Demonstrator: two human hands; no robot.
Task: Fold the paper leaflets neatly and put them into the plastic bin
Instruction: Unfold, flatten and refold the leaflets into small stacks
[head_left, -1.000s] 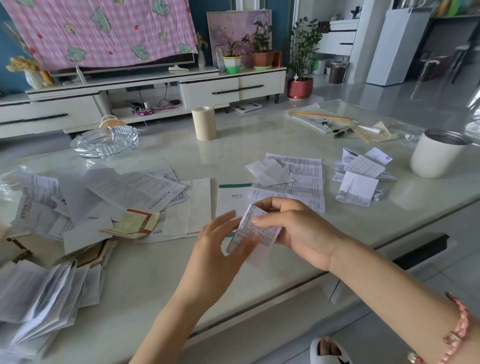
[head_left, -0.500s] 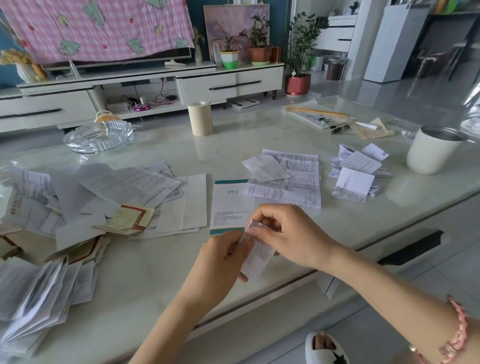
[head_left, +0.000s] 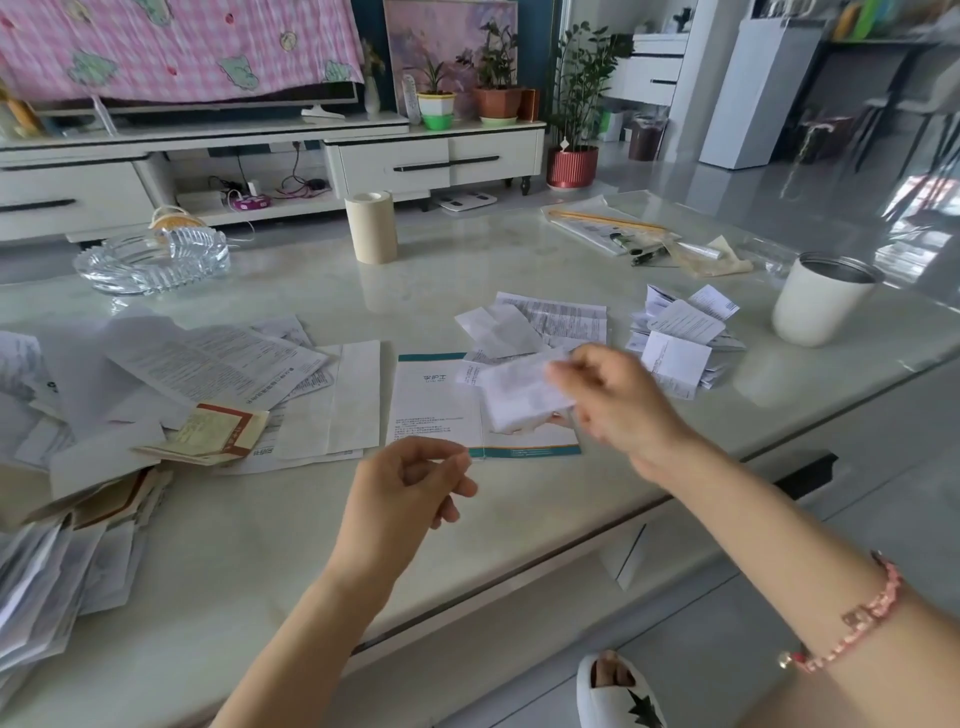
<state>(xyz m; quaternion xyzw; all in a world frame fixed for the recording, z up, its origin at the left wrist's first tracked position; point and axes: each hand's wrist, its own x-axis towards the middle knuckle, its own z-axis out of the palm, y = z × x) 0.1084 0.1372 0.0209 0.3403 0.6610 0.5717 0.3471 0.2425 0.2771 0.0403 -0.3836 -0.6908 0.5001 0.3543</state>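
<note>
Right hand (head_left: 618, 410) hovers over our table (head_left: 311, 545), the white container (head_left: 815, 312) well apart to its right and the folded pile (head_left: 675, 343) between them, and pinches a blurred folded leaflet (head_left: 519, 395) by its right edge; our left hand (head_left: 400, 488), loosely curled and holding nothing, lies farther off, we judge

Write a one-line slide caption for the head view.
Right hand holds a folded leaflet above the table; left hand hovers empty.

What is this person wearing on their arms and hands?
Both forearms are bare, with no sleeves in view. A pink beaded bracelet is on the right one. The left hand and right hand show no gloves or visible rings.
</note>
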